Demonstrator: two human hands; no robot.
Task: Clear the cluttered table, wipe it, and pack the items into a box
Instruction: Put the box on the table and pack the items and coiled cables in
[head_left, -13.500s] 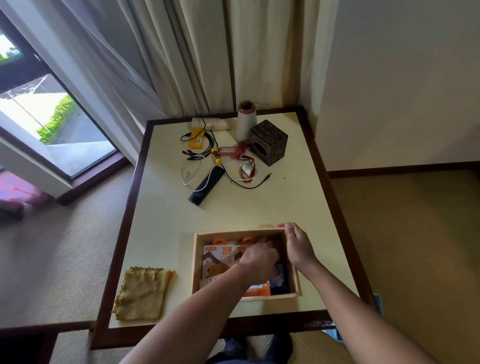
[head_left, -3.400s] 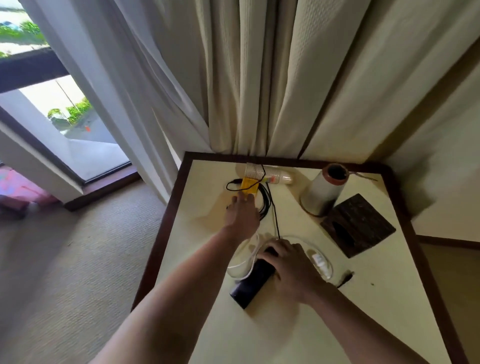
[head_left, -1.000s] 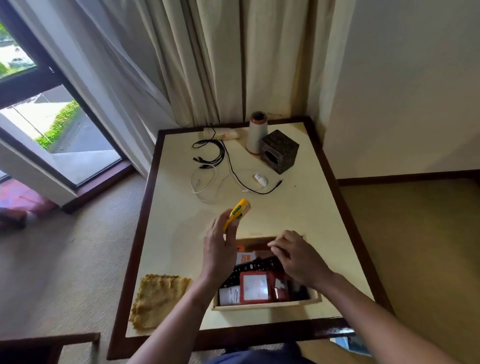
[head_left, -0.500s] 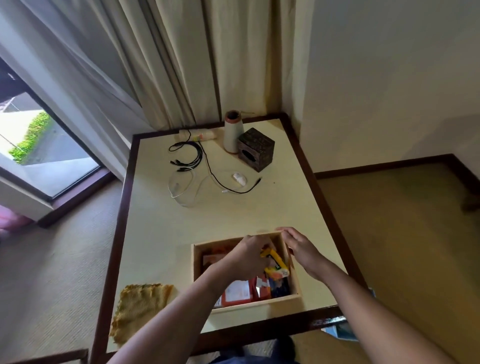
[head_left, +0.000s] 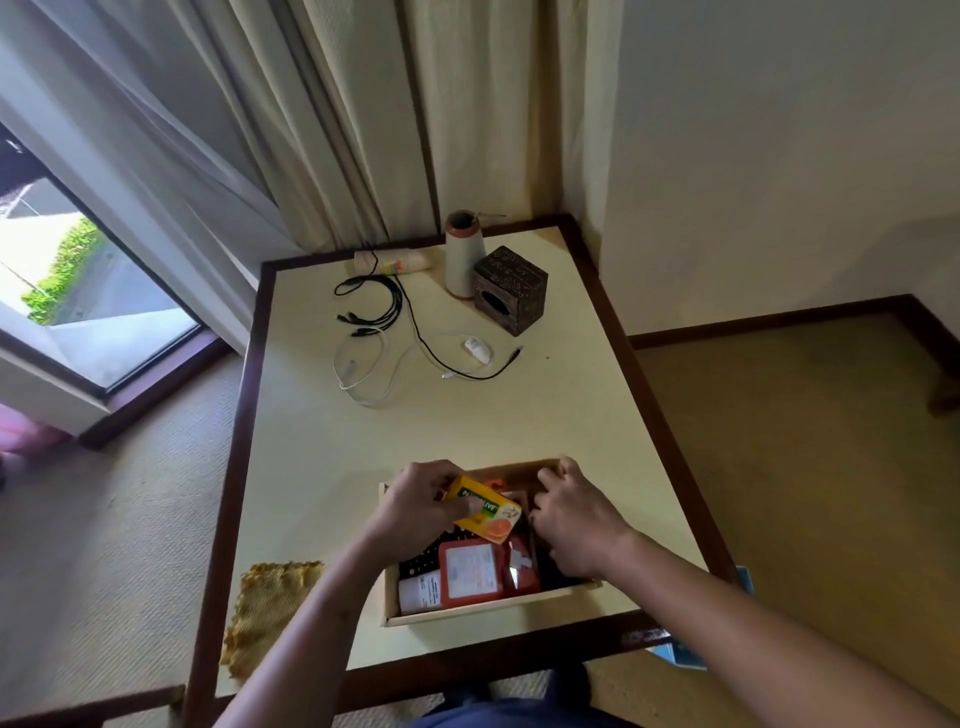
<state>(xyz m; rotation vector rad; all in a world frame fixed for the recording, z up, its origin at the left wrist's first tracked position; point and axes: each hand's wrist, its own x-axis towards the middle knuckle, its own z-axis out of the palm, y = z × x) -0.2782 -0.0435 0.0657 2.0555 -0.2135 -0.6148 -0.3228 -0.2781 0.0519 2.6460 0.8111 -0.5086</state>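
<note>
A shallow wooden box (head_left: 470, 612) sits near the front edge of the cream table (head_left: 524, 415). It holds a red packet (head_left: 470, 571), a black remote-like item and other small packs. My left hand (head_left: 415, 506) grips a yellow-orange soap box (head_left: 485, 510) over the box's far side. My right hand (head_left: 574, 519) reaches down into the box's right half, fingers bent among the items; whether it holds anything is hidden.
Far end of the table: black cables (head_left: 374, 312), a white cable (head_left: 374, 371), a small white item (head_left: 478, 349), a stack of paper cups (head_left: 392, 261) on its side, a thread cone (head_left: 462, 254), a dark carved box (head_left: 511, 291). A yellow cloth (head_left: 267, 608) lies front left.
My left hand carried the yellow soap box from above the table to over the box. My right hand has gone deeper into the box's right side.
</note>
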